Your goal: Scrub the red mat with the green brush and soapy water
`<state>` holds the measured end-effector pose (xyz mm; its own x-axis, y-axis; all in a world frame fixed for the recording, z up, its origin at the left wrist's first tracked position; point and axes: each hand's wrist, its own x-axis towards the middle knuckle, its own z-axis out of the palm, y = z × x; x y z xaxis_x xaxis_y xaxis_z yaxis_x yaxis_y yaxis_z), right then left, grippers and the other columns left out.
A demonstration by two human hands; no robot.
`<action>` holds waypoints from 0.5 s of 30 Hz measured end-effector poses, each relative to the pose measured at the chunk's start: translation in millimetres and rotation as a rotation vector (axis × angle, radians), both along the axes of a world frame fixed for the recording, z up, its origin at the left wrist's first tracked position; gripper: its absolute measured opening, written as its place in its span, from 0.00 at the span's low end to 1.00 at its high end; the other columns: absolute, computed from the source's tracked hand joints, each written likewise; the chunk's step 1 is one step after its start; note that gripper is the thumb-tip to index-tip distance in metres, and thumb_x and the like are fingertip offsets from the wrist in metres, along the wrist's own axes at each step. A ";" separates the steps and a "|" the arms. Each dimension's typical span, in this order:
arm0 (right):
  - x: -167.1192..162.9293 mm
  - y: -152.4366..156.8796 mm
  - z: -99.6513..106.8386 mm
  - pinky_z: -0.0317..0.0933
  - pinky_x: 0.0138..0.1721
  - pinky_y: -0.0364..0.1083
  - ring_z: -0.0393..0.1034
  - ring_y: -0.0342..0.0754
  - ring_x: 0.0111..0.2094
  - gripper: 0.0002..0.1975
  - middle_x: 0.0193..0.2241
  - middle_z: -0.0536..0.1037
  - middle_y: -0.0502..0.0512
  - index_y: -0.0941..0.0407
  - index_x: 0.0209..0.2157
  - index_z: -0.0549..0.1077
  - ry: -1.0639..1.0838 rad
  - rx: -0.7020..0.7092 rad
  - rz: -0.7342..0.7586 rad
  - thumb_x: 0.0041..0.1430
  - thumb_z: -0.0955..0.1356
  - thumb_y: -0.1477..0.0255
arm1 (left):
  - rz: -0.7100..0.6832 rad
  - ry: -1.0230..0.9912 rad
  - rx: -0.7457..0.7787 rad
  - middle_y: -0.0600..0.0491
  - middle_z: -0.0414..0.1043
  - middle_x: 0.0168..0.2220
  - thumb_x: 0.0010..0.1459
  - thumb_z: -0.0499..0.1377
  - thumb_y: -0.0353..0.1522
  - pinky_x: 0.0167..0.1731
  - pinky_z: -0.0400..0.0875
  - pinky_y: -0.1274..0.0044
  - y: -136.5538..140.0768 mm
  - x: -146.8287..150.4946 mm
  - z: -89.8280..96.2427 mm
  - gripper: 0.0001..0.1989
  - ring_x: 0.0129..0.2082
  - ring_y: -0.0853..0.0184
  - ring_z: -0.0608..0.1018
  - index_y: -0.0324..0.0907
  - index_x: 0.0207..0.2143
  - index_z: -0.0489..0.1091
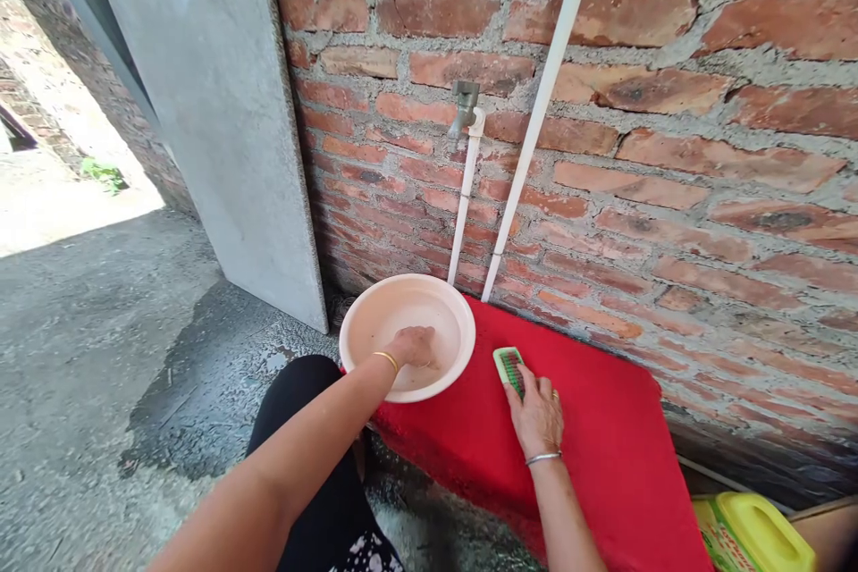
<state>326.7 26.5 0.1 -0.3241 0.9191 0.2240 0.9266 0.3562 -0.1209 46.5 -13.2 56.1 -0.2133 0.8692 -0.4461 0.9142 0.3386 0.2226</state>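
My left hand (412,346), with a gold-coloured bangle on its wrist, dips into a pale pink plastic basin (362,313) that has water in it. Its fingers look curled down towards the water; anything inside them is hidden. On the red cloth (603,420), just right of the basin, my right hand (537,416) grips a green scrubbing brush (508,364). The brush's bristles show on its upper side. A ring and a silver-coloured bangle are on this hand and wrist.
Behind the basin, a tap (464,103) and white pipes (540,107) run up a brick wall (670,89). A grey slab (214,125) leans at the left, by wet concrete floor (194,384). A yellow container (754,532) stands at the lower right.
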 end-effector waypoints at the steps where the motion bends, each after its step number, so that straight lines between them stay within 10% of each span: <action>1: 11.3 4.8 -1.4 0.60 0.44 0.50 0.68 0.53 0.39 0.23 0.39 0.73 0.60 0.52 0.58 0.71 -0.004 0.012 -0.052 0.66 0.61 0.59 | 0.000 0.000 -0.004 0.36 0.71 0.57 0.47 0.67 0.46 0.54 0.69 0.58 0.0 0.3 0.6 0.37 0.57 0.45 0.74 0.37 0.56 0.67; 8: 72.6 1.5 -10.6 0.61 0.44 0.53 0.68 0.56 0.37 0.28 0.38 0.72 0.62 0.57 0.58 0.70 0.034 0.042 -0.217 0.66 0.58 0.55 | 0.011 -0.001 -0.004 0.36 0.71 0.57 0.46 0.68 0.45 0.54 0.69 0.58 0.0 1.9 1.3 0.38 0.57 0.45 0.73 0.38 0.57 0.66; 15: 45.0 -32.6 -18.6 0.61 0.47 0.51 0.68 0.53 0.40 0.20 0.39 0.73 0.57 0.49 0.55 0.72 0.154 -0.038 0.100 0.66 0.61 0.59 | -0.016 0.014 0.002 0.37 0.71 0.57 0.46 0.67 0.46 0.54 0.69 0.60 -0.3 1.0 0.4 0.38 0.57 0.46 0.73 0.38 0.57 0.66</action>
